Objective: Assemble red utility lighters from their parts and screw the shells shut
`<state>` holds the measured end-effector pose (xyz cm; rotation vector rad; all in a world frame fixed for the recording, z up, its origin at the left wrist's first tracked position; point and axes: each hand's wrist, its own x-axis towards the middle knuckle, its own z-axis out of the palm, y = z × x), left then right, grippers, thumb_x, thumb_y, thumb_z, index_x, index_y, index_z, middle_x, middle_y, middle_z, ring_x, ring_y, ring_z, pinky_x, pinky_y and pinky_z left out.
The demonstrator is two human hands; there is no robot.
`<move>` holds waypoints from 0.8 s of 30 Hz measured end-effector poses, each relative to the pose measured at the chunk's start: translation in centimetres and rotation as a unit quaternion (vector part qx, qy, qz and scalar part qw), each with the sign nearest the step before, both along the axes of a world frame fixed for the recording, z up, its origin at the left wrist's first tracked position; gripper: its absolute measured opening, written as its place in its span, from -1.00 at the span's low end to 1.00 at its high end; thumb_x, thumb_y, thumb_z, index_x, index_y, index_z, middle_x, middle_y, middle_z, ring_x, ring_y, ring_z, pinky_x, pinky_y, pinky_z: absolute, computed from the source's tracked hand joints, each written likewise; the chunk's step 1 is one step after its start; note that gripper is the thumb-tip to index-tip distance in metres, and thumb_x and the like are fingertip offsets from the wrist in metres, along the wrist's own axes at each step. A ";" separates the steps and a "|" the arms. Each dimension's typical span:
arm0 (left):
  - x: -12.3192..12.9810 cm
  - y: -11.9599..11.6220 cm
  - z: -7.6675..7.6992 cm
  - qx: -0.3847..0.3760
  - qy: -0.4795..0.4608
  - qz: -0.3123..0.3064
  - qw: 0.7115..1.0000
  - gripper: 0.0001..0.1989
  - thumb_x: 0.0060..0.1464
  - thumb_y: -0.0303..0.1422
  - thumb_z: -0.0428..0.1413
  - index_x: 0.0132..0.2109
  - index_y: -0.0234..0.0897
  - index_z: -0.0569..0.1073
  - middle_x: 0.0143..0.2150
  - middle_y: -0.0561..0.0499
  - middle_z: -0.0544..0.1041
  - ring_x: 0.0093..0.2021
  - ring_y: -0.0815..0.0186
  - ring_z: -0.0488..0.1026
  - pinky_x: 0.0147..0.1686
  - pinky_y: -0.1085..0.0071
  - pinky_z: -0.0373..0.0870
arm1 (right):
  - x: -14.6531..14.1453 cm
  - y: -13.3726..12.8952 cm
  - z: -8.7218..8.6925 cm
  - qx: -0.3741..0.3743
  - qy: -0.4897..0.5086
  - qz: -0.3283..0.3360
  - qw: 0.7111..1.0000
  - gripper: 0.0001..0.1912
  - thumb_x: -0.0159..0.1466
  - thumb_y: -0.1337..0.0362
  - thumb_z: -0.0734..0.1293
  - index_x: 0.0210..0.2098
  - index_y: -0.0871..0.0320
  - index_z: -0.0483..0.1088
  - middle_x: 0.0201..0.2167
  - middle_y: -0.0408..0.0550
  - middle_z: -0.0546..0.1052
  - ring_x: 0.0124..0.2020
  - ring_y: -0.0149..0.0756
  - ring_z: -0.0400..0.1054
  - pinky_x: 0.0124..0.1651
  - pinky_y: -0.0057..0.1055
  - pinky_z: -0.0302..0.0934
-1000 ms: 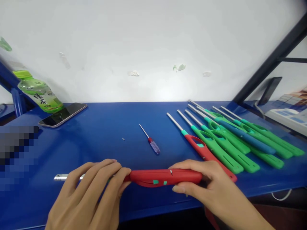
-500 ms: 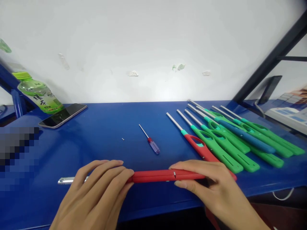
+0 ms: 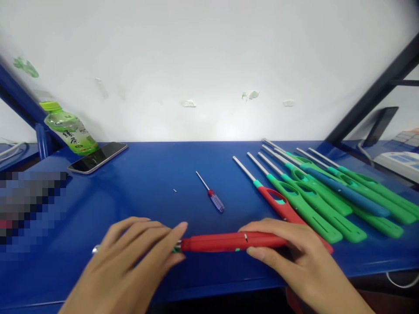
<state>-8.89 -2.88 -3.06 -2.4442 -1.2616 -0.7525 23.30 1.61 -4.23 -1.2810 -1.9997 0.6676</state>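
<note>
Both my hands hold a red long-nozzle lighter (image 3: 225, 242) lying crosswise near the front edge of the blue table (image 3: 147, 174). My left hand (image 3: 131, 257) covers its nozzle end, with the metal tip (image 3: 96, 249) poking out to the left. My right hand (image 3: 294, 257) grips the handle end. A small screwdriver (image 3: 212, 198) with a red and clear handle lies just beyond, and a tiny screw (image 3: 175, 190) lies to its left.
A row of several lighters, one red (image 3: 278, 205), the others green (image 3: 314, 205) and one blue-handled (image 3: 347, 194), lies at the right. A phone (image 3: 98, 157) and a green bottle (image 3: 70, 133) sit at the back left. A blurred patch covers the left edge.
The red lighter has been rolled in my hands so its narrow seam side faces up, and it sits lower on the table. The view has shifted slightly leftward.
</note>
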 end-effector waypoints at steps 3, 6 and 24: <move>1.0 0.0 -0.6 -0.030 0.012 -0.018 0.999 -0.58 0.57 -0.39 0.01 0.46 -0.18 0.31 0.08 0.06 0.70 0.04 0.24 0.59 0.19 0.20 0.33 | 0.1 -0.1 -0.1 0.014 -0.020 0.016 1.000 -0.74 0.38 -0.05 0.49 -0.05 -0.13 0.74 -0.09 -0.10 0.78 -0.07 -0.05 0.72 0.01 -0.29 0.63; 0.5 -0.1 -0.8 -0.024 0.024 0.015 0.999 -0.53 0.53 -0.30 0.09 0.48 -0.17 0.29 0.18 -0.01 0.66 0.15 0.11 0.55 0.22 0.09 0.30 | 0.2 -0.2 -0.2 0.025 -0.030 0.013 0.999 -0.74 0.40 -0.06 0.48 -0.04 -0.15 0.74 -0.08 -0.12 0.78 -0.07 -0.05 0.72 0.02 -0.27 0.63; -0.2 -0.5 -0.6 -0.021 0.038 -0.001 0.999 -0.62 0.46 -0.47 0.07 0.33 -0.14 0.44 0.05 0.04 0.69 0.03 0.14 0.61 0.18 0.10 0.35 | 0.8 -0.2 -0.9 0.053 -0.064 0.007 0.997 -0.73 0.40 -0.07 0.47 -0.02 -0.19 0.73 -0.05 -0.14 0.78 -0.05 -0.04 0.71 -0.01 -0.26 0.65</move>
